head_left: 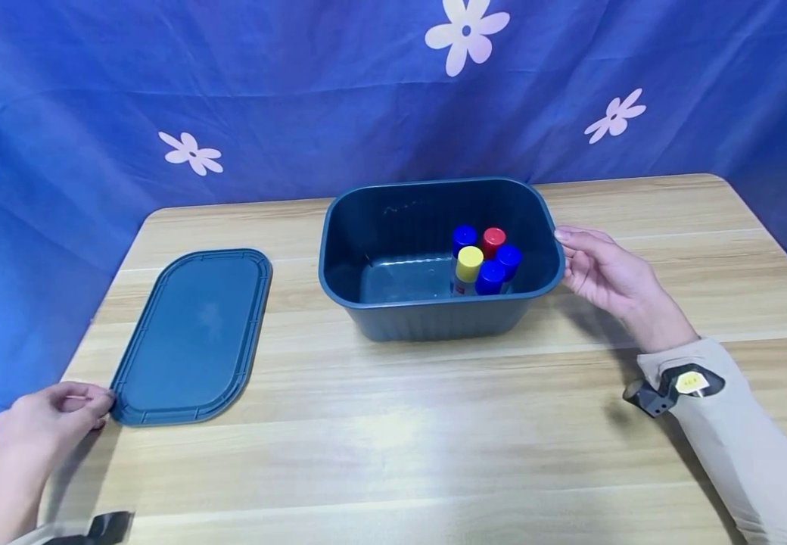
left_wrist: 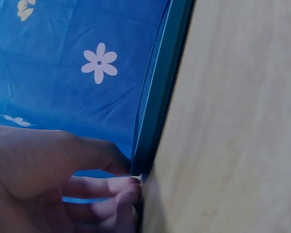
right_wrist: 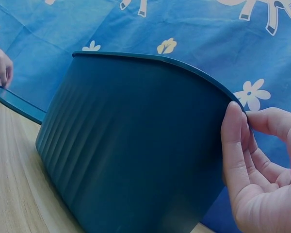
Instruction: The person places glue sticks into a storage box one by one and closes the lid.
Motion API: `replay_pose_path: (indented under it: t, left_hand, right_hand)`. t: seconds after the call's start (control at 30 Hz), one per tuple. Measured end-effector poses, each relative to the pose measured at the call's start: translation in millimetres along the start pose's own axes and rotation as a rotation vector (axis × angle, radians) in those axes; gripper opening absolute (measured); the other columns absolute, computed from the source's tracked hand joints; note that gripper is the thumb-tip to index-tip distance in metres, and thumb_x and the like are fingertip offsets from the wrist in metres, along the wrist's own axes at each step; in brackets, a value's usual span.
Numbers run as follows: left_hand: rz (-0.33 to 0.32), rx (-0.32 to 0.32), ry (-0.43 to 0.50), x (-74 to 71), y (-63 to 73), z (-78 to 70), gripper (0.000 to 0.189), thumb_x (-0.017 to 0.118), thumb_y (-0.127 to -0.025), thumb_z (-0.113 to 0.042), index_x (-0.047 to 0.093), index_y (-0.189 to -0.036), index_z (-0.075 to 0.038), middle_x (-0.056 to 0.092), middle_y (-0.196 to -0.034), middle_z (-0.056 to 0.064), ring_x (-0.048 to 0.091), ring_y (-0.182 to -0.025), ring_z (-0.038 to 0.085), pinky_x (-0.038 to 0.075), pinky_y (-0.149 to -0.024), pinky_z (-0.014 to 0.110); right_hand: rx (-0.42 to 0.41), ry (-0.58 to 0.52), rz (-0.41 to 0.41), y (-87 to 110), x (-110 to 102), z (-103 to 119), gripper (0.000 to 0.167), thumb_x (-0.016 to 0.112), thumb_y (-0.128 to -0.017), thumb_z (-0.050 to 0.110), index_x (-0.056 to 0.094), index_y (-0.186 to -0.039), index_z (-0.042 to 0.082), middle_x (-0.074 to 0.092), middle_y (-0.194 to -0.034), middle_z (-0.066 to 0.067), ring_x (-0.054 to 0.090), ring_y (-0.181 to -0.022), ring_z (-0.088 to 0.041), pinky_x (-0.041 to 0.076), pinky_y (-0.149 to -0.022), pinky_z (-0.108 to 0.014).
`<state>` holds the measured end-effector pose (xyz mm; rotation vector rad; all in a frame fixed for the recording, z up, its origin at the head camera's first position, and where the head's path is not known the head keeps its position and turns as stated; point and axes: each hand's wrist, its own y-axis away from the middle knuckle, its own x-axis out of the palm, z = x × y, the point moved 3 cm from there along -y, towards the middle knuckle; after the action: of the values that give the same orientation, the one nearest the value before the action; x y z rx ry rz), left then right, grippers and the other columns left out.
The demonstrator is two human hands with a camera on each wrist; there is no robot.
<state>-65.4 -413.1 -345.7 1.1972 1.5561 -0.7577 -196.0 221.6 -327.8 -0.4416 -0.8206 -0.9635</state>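
On the table's left side lies a flat dark teal lid (head_left: 189, 337) with rounded corners. My left hand (head_left: 49, 428) pinches its near left corner between thumb and fingers; the left wrist view shows the lid's edge (left_wrist: 160, 92) from the side. A deep teal plastic bin (head_left: 434, 322) stands upright at the back middle. Thumb and fingers of my right hand (head_left: 608, 276) pinch the bin's right rim, as the right wrist view also shows. Inside the bin, toward its right end, several upright cylinders with blue, red and yellow caps (head_left: 470, 261) stand close together; their lower parts are mostly hidden.
Under everything is a light wood-grain table (head_left: 393, 454) with rounded far corners. A blue curtain (head_left: 312, 91) printed with pale flowers hangs right behind its back edge and along the left. Bare tabletop separates the lid from the bin.
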Motion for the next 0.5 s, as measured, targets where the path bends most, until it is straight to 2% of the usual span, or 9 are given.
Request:
replay_pose_path:
  t: [0.1, 0.2, 0.27, 0.33, 0.4, 0.47, 0.5]
  left_hand:
    - [0.06, -0.01, -0.038, 0.5, 0.2, -4.0, 0.032, 0.058, -0.093, -0.028, 0.068, -0.09, 0.002, 0.066, -0.066, -0.002, 0.048, -0.061, 0.005, 0.036, -0.053, 0.025]
    - [0.095, -0.031, -0.045, 2.4, -0.2, -4.9, 0.032, 0.053, -0.095, -0.024, 0.066, -0.091, 0.005, 0.066, -0.065, 0.0, 0.052, -0.062, 0.012, 0.039, -0.055, 0.029]
    - [0.113, -0.055, -0.018, 3.9, -0.5, -3.9, 0.036, 0.048, -0.097, -0.024, 0.063, -0.097, 0.009, 0.067, -0.064, 0.001, 0.056, -0.059, 0.012, 0.046, -0.06, 0.038]
    - [0.147, -0.091, 0.04, 6.0, -2.0, -1.3, 0.043, 0.042, -0.101, -0.024, 0.057, -0.106, 0.016, 0.068, -0.064, 0.003, 0.061, -0.056, 0.012, 0.05, -0.072, 0.051]
    - [0.193, -0.101, 0.176, 9.1, -4.1, 2.5, 0.048, 0.035, -0.103, -0.022, 0.047, -0.116, 0.024, 0.068, -0.068, 0.006, 0.065, -0.057, 0.012, 0.051, -0.079, 0.053]
    - [0.253, -0.118, 0.421, 11.9, -6.7, 8.1, 0.046, 0.032, -0.105, -0.017, 0.037, -0.118, 0.027, 0.064, -0.073, 0.008, 0.067, -0.06, 0.012, 0.054, -0.078, 0.048]
    - [0.281, -0.116, 0.566, 13.6, -7.5, 11.6, 0.039, 0.033, -0.104, -0.012, 0.043, -0.115, 0.024, 0.063, -0.076, 0.007, 0.067, -0.062, 0.013, 0.057, -0.074, 0.042]
  right_hand:
    - [0.004, -0.002, -0.004, -0.3, 0.0, -0.2, 0.023, 0.043, -0.101, 0.0, 0.065, -0.097, -0.007, 0.067, -0.085, -0.015, 0.065, -0.074, -0.02, 0.056, -0.062, -0.024]
    - [0.008, -0.004, 0.0, -0.7, 0.0, -0.7, 0.024, 0.043, -0.101, 0.0, 0.065, -0.097, -0.007, 0.068, -0.086, -0.015, 0.066, -0.074, -0.02, 0.056, -0.062, -0.024]
    - [0.011, -0.004, 0.005, -0.7, 0.0, -1.0, 0.024, 0.043, -0.101, 0.0, 0.065, -0.098, -0.007, 0.068, -0.086, -0.015, 0.066, -0.075, -0.02, 0.056, -0.062, -0.023]
    - [0.009, -0.008, 0.007, -0.5, -0.1, -1.1, 0.024, 0.042, -0.101, 0.0, 0.065, -0.098, -0.007, 0.068, -0.086, -0.015, 0.066, -0.074, -0.02, 0.056, -0.062, -0.023]
    - [0.008, -0.008, 0.008, -0.2, -0.4, -1.0, 0.024, 0.042, -0.101, 0.0, 0.065, -0.097, -0.007, 0.067, -0.086, -0.015, 0.065, -0.074, -0.02, 0.056, -0.062, -0.023]
    - [0.008, -0.009, 0.009, 0.3, -0.7, -0.9, 0.024, 0.042, -0.101, 0.0, 0.065, -0.098, -0.007, 0.067, -0.086, -0.014, 0.064, -0.074, -0.019, 0.056, -0.062, -0.023]
    - [0.007, -0.01, 0.01, 0.4, -0.9, -0.8, 0.024, 0.042, -0.101, 0.0, 0.065, -0.098, -0.007, 0.066, -0.086, -0.014, 0.064, -0.074, -0.019, 0.056, -0.062, -0.023]
